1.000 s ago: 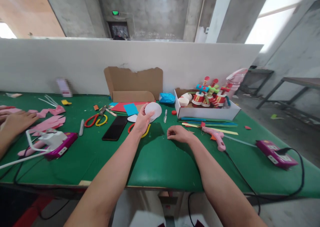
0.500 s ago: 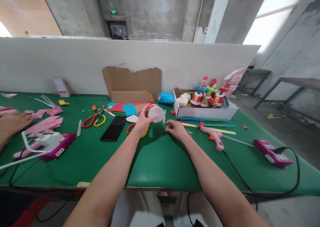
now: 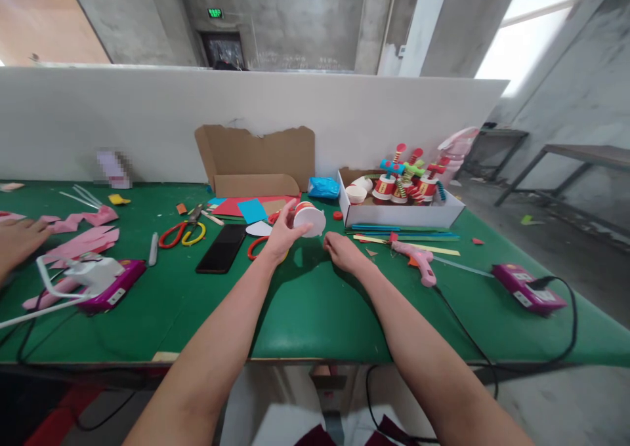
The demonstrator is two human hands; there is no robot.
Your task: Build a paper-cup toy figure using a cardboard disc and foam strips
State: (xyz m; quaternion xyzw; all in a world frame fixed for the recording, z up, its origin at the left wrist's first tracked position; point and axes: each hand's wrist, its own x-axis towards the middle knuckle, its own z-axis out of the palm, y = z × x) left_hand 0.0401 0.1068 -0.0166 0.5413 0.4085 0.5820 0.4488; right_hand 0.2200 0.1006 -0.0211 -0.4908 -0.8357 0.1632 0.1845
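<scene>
My left hand is closed around a red and white paper cup, held tilted above the table with its round white end turned toward me. Just right of and below the cup, my right hand has its fingers curled together. Anything inside those fingers is hidden. The two hands are apart. Beneath my left wrist lie scissors with an orange-red handle, partly covered. A black phone rests left of that wrist.
A white box holds several decorated paper cups. A pink glue gun with a cable lies right, near a purple power strip. Other scissors and a cardboard piece are left. Another person's hand rests on the far left.
My right hand's fingers have curled in more closely beside the cup. The small white piece at the cup's right edge shows less now. The view has shifted slightly.
</scene>
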